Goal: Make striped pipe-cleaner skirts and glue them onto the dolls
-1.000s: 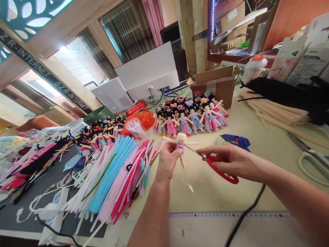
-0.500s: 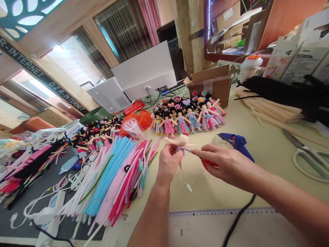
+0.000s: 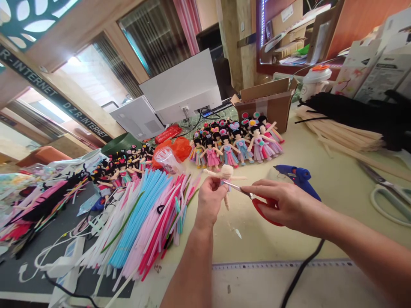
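Note:
My left hand (image 3: pixel 210 197) is closed on a beige pipe-cleaner doll (image 3: pixel 227 172), pinching its body between thumb and fingers. The doll has a round wrapped head, arms stretched to both sides and a leg hanging below; a bit of lilac shows at its waist. In my right hand (image 3: pixel 282 203) are red-handled scissors (image 3: pixel 268 212), with fingers through and around the handle. Their blades point left and their tip meets the doll's body by my left thumb. Whether the blades are parted I cannot make out.
A blue glue gun (image 3: pixel 297 177) lies right of my hands, its black cord (image 3: pixel 303 271) running to the front edge. Larger scissors (image 3: pixel 387 192) lie further right. Dressed dolls (image 3: pixel 226 149) stand behind. Colored pipe cleaners (image 3: pixel 138 226) lie left, near a clear plastic cup (image 3: pixel 167 159).
The scissors have turned in my right hand, so more of the red handle and blades shows. My right hand has shifted slightly right and down. My left hand keeps its hold on the doll.

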`<state>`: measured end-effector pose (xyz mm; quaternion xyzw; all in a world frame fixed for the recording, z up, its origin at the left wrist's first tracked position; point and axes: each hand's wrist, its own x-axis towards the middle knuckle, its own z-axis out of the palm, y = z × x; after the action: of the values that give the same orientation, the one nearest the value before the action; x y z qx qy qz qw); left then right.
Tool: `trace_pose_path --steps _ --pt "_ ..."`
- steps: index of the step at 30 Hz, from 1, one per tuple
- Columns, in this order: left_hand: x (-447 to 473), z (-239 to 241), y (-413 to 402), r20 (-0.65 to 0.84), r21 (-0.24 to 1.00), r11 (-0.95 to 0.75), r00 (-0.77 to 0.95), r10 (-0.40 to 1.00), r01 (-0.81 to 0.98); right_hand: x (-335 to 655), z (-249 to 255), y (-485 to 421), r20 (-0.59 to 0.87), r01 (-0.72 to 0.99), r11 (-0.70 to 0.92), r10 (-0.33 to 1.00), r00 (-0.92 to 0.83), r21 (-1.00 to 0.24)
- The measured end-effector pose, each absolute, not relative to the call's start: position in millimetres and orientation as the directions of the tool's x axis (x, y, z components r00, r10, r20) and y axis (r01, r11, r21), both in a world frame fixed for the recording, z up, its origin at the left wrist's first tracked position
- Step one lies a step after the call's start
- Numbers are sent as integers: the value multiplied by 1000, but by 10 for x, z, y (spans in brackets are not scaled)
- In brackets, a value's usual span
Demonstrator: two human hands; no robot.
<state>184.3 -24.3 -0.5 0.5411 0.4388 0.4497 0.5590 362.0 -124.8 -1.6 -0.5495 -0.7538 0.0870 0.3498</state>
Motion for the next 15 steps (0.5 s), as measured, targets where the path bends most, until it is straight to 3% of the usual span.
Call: trace_pose_path --steps 5,10,15 --pt "1849 5 -276 18 999 -27 232 973 36 3547 -102 -1251 466 832 367 872 -151 -417" --pt "1805 -20 -209 16 1000 -19 172 985 16 3676 17 -1276 481 818 372 866 -137 -438" --pt "1778 -14 -162 57 998 -53 118 991 -41 3821 -114 -1206 352 915 173 935 -37 -364"
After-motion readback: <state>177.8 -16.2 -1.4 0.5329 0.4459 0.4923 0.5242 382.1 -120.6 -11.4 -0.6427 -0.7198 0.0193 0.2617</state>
